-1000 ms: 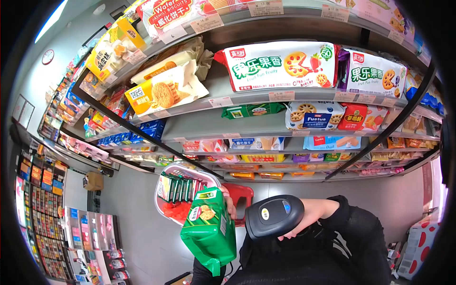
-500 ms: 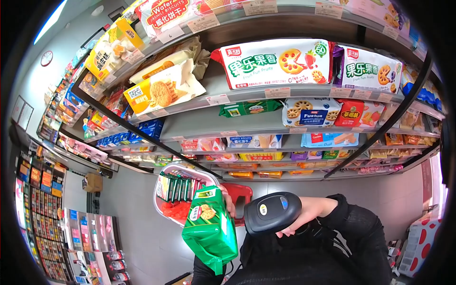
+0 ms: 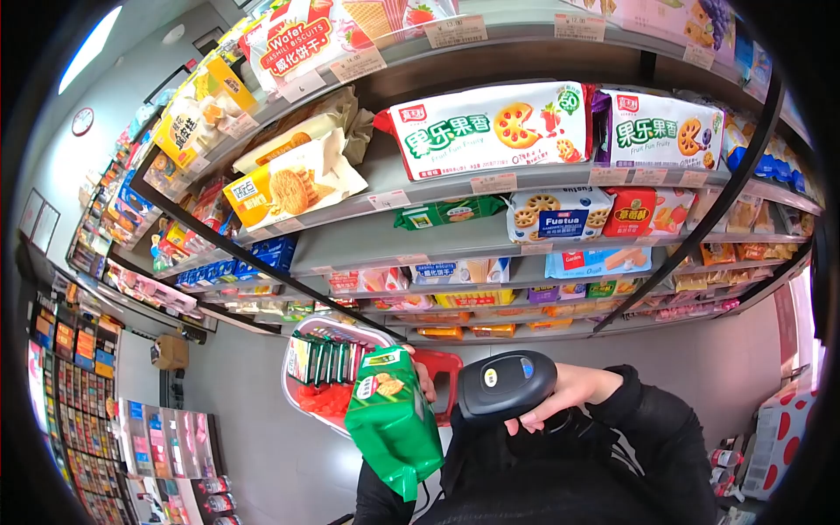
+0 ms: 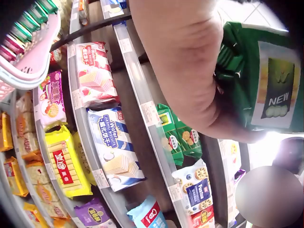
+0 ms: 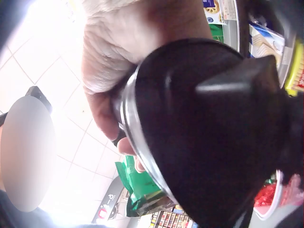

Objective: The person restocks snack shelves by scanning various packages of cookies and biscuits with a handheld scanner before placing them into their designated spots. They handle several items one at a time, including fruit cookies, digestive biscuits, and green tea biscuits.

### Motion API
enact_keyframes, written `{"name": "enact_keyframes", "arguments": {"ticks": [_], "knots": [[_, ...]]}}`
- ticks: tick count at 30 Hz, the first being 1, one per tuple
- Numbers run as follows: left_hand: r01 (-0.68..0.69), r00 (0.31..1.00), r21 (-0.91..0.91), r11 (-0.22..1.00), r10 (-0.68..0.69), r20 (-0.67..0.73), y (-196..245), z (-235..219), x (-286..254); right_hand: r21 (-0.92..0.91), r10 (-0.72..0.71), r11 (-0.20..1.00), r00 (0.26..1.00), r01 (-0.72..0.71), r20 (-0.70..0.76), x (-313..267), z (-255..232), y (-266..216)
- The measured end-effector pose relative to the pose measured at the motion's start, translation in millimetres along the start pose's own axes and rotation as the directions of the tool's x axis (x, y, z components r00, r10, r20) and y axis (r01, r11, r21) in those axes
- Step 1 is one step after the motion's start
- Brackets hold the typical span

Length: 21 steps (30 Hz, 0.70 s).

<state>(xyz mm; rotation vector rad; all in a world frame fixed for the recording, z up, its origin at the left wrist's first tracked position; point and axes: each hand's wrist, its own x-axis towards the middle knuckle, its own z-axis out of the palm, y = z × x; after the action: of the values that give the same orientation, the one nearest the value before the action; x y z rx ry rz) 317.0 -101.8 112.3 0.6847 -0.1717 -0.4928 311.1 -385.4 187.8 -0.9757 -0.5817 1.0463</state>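
The left hand (image 3: 423,376) grips a green biscuit package (image 3: 394,429) from its far side, with most of the fingers hidden behind it in the head view. In the left wrist view that hand (image 4: 185,61) lies against the green package (image 4: 275,80). A black handheld scanner (image 3: 507,385) is in the right hand (image 3: 569,394), its head pointing left toward the package, a small gap between them. The right wrist view has the scanner (image 5: 204,123) large and dark, with fingers of the right hand (image 5: 128,61) curled round its handle.
A basket (image 3: 290,385) holding several packets and red items is left of the package, beside a red basket part (image 3: 448,360). Shelves (image 3: 350,255) of biscuit packs curve across the front. At lower left stands a display rack (image 3: 166,437), and a spotted box (image 3: 781,446) is at right.
In the head view the green package has shifted slightly right, its lower end swinging right. The scanner has moved a little up, and the shelf goods appear further left. Both grips look unchanged.
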Motion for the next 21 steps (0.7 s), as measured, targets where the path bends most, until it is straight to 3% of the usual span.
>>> {"name": "enact_keyframes", "arguments": {"ticks": [1,2,3,5,7,9,10,11,13,15,18,19,21], "knots": [[-0.011,1.000,0.005,1.000,0.011,-0.001,0.5,0.3,2.5,0.006,-0.021,1.000,0.998,0.022,-0.050,-2.6,-1.6,2.6],[0.072,0.995,-0.432,0.899,-0.032,0.099,-8.4,-11.9,2.8,0.012,-0.042,0.999,0.994,0.043,-0.100,-5.7,-2.4,4.4],[-0.003,0.990,-0.016,1.000,0.001,-0.140,-17.0,-74.6,-14.0,0.003,-0.041,0.999,0.994,0.041,-0.097,-9.1,-2.0,5.9],[-0.131,0.949,-0.126,0.983,0.087,-0.304,-11.2,-31.1,-9.1,-0.015,-0.127,0.992,0.956,0.128,-0.265,-17.2,-1.3,9.3],[-0.089,0.938,-0.087,0.992,0.054,-0.343,-8.9,-41.2,-6.8,-0.021,-0.125,0.992,0.958,0.124,-0.256,-23.6,-7.3,16.5],[-0.083,0.904,0.051,0.995,0.097,-0.417,-4.2,-31.1,0.7,-0.330,-0.320,0.927,0.837,0.180,-0.444,-27.4,-7.1,22.5],[-0.067,0.887,0.055,0.996,0.084,-0.454,-1.2,-28.4,3.4,-0.343,-0.278,0.931,0.852,0.126,-0.443,-27.8,-8.0,22.5],[-0.078,0.890,0.055,0.995,0.095,-0.446,2.0,-27.2,6.5,-0.395,-0.312,0.909,0.840,0.129,-0.444,-25.1,-7.1,22.2],[-0.047,0.889,0.352,0.935,0.200,-0.411,10.2,-21.3,14.6,-0.468,-0.314,0.881,0.834,0.076,-0.455,-20.2,-5.2,19.9],[-0.045,0.861,0.502,0.863,0.289,-0.419,19.0,-6.5,24.5,-0.542,-0.333,0.840,0.819,0.032,-0.468,-13.9,-2.9,13.3],[-0.084,0.885,0.607,0.790,0.339,-0.320,30.1,9.4,44.6,-0.394,-0.226,0.919,0.812,-0.006,-0.538,-7.0,-8.8,18.9],[-0.091,0.871,0.651,0.754,0.377,-0.315,32.1,13.2,52.2,-0.411,-0.237,0.912,0.812,-0.004,-0.533,-3.6,-11.7,18.3],[-0.083,0.883,0.684,0.725,0.372,-0.286,39.1,11.7,66.9,-0.545,-0.393,0.836,0.754,0.055,-0.527,3.2,-17.4,12.4]]}}
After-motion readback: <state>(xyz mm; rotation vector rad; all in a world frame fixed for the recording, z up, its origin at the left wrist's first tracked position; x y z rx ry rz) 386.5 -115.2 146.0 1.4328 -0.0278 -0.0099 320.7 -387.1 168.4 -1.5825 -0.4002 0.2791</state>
